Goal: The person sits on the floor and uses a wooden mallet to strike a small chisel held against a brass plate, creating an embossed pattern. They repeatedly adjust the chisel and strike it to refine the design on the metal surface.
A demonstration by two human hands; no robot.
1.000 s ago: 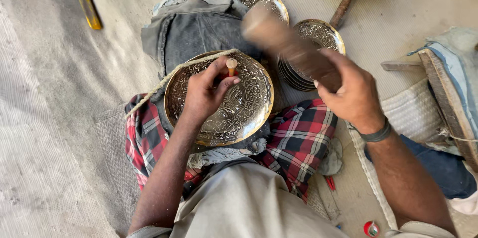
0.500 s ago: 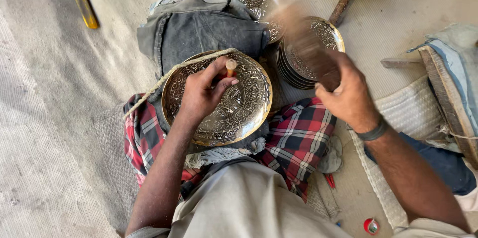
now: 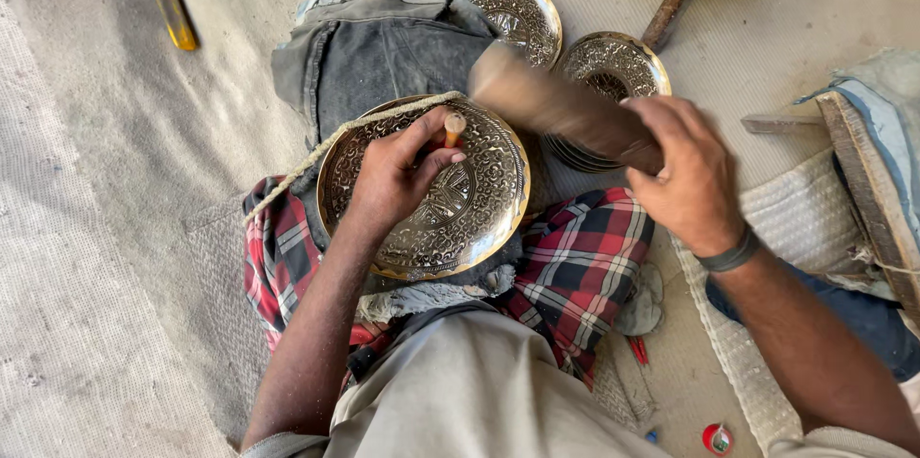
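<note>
Left hand (image 3: 395, 175): gripping a small punch (image 3: 453, 125) upright on the engraved brass plate (image 3: 450, 218).
Right hand (image 3: 692, 173): clenching a wooden mallet (image 3: 556, 103) (blurred) above it.

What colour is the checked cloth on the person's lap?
The checked cloth is red, black and white plaid, under the engraved metal plate. The head view shows it best.

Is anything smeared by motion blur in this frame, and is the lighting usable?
Head view: the wooden mallet in the right hand is blurred; the left hand, its punch and the engraved plate are sharp; daylight is even, with mild glints on the plate rim.
</note>
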